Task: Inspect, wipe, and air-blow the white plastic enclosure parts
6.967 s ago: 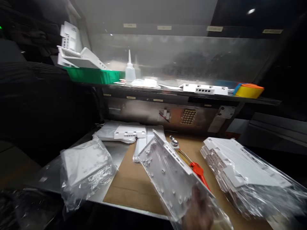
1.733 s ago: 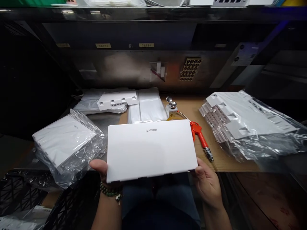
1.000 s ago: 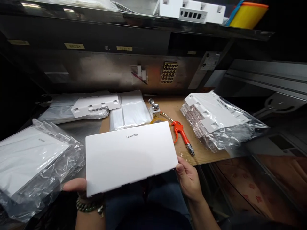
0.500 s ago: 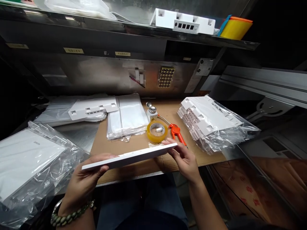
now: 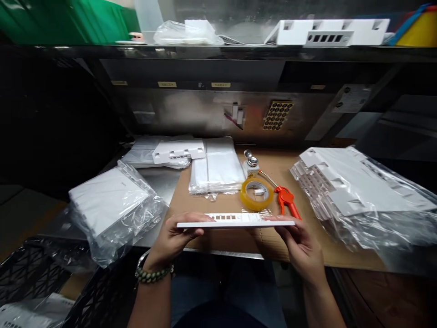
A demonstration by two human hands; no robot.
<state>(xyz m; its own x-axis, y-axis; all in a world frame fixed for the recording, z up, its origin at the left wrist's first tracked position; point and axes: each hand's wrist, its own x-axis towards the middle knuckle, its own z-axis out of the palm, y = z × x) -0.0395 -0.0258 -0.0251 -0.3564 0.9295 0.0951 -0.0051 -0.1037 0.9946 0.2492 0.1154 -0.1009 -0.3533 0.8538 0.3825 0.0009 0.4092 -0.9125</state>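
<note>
2 hands, left hand [image 5: 174, 237] and right hand [image 5: 302, 243], each grip closed on 1 white panel [image 5: 235, 220]; 1 tape roll [image 5: 256, 193] behind.

Small labels on the shelf edge [image 5: 167, 84]; all unreadable.

You have two bagged stacks of white covers, one at nine o'clock [image 5: 112, 205] and one at three o'clock [image 5: 355, 191]. You also have one tape roll [image 5: 256, 193], one red-handled air gun [image 5: 286, 198], and one white cover [image 5: 235, 221] edge-on.
</note>
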